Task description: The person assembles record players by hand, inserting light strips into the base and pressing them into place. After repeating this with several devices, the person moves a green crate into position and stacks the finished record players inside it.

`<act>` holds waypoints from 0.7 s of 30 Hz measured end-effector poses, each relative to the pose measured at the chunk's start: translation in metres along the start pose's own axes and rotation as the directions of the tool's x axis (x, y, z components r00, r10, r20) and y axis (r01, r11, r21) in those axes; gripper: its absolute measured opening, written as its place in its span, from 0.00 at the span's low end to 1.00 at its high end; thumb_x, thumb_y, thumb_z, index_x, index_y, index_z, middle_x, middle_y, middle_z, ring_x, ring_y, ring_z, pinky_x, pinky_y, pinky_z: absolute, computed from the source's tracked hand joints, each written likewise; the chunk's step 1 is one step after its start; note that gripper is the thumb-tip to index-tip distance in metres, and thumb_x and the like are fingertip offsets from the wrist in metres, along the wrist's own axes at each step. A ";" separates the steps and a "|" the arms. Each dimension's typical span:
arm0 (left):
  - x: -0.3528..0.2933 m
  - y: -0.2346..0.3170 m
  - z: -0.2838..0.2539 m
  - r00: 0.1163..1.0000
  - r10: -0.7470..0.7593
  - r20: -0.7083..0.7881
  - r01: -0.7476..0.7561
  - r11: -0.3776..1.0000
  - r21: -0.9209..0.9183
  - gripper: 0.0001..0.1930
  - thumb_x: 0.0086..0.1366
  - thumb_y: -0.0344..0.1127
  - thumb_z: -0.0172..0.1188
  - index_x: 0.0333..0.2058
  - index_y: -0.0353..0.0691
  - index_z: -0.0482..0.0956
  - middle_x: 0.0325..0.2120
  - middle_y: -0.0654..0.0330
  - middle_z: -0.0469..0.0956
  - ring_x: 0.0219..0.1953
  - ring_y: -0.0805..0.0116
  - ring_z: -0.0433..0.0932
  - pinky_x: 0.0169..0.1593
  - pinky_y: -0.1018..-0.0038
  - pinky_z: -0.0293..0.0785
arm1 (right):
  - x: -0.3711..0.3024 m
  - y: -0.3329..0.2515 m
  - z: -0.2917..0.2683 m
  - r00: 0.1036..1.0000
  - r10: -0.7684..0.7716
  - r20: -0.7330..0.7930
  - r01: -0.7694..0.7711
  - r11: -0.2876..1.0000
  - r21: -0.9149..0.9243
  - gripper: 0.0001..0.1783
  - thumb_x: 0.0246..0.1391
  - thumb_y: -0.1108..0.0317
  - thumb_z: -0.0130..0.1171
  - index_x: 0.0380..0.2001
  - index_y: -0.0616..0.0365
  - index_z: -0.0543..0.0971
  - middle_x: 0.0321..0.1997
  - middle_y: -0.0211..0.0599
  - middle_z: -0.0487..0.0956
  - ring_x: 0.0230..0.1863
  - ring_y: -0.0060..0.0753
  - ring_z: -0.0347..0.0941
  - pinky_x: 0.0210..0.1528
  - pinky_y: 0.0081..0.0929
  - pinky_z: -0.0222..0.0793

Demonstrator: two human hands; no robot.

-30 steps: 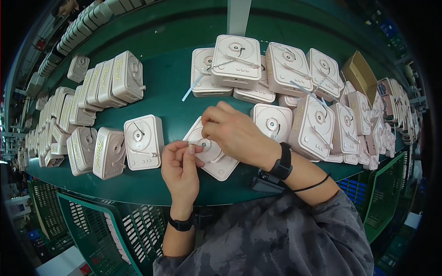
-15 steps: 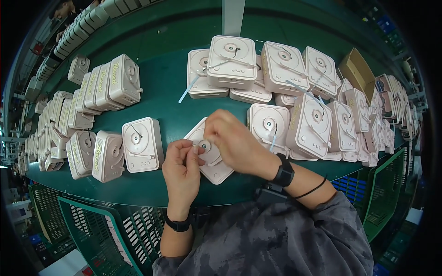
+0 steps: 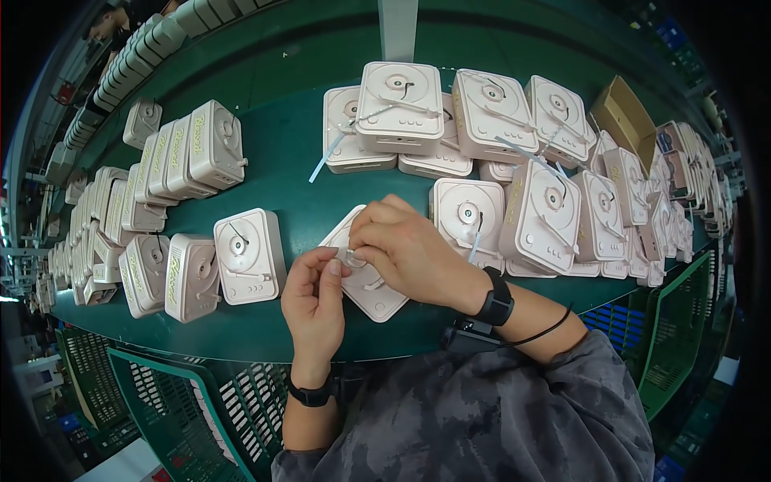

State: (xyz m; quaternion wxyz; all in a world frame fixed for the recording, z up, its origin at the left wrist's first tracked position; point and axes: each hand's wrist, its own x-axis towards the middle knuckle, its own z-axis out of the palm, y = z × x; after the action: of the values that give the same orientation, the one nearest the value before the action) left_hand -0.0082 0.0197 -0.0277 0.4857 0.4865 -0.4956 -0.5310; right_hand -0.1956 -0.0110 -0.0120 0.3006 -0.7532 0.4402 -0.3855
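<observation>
A pale pink record-player-shaped case [image 3: 382,304] lies turned cornerwise on the table in front of me, its face up. My left hand [image 3: 315,304] is at its left side, thumb and forefinger closed near the round hub in the middle. From the right, my right hand [image 3: 414,255] reaches over the case with its fingers pinched at that hub. A small, partly clear piece shows at the fingertips; its kind cannot be made out. The fingers cover much of the case's disc.
Similar pink cases stand at the left [image 3: 247,261] and right [image 3: 470,217], some stacked, several with thin wires or pale blue strips. An open cardboard box [image 3: 625,120] is at the back right. Green crates [image 3: 165,402] stand below the table's front edge. Another person is at the far left.
My right fingers have come down and left onto the hub, covering more of it. My left thumb has straightened a little. The case stays in place.
</observation>
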 end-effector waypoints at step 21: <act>-0.001 0.015 0.008 0.999 0.047 -0.009 -0.042 0.950 0.311 0.04 0.68 0.25 0.62 0.40 0.31 0.79 0.32 0.59 0.83 0.27 0.79 0.74 0.32 0.81 0.71 | 0.000 0.007 -0.002 0.998 -0.046 0.044 0.043 0.997 0.058 0.02 0.55 0.74 0.60 0.32 0.60 0.78 0.38 0.39 0.76 0.43 0.46 0.70 0.46 0.37 0.68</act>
State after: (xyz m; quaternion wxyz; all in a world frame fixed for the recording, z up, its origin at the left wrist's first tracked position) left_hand -0.0159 0.0210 -0.0127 0.4191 0.5498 -0.5797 -0.4313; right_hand -0.1998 -0.0143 -0.0161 0.3232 -0.7625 0.4052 -0.3873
